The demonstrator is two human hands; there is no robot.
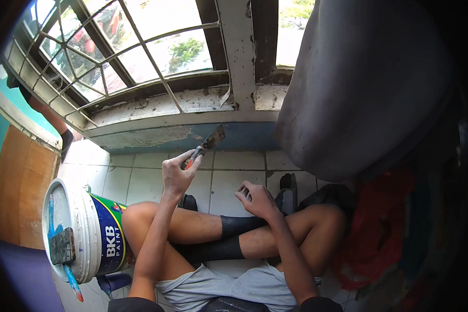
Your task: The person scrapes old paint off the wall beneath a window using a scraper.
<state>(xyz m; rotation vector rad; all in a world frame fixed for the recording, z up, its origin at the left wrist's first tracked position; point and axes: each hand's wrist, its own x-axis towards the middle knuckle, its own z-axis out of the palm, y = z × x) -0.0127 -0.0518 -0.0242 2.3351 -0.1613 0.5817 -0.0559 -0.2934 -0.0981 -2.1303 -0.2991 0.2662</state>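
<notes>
1. Left hand (178, 174) grips the putty knife (207, 144), blade raised toward the wall strip (156, 136) below the window.
2. Left portion looks scraped and patchy; right portion remains blue.
3. Right hand (257, 200) loosely curled, contents unclear.

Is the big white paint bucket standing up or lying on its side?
Standing up. The paint bucket sits on the tiled floor with its round top facing the camera, and a dark flat tool rests across that top.

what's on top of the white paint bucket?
A dark flat tool lies on the white paint bucket, on its lid, which is smeared blue. The lid covers whatever is inside.
</notes>
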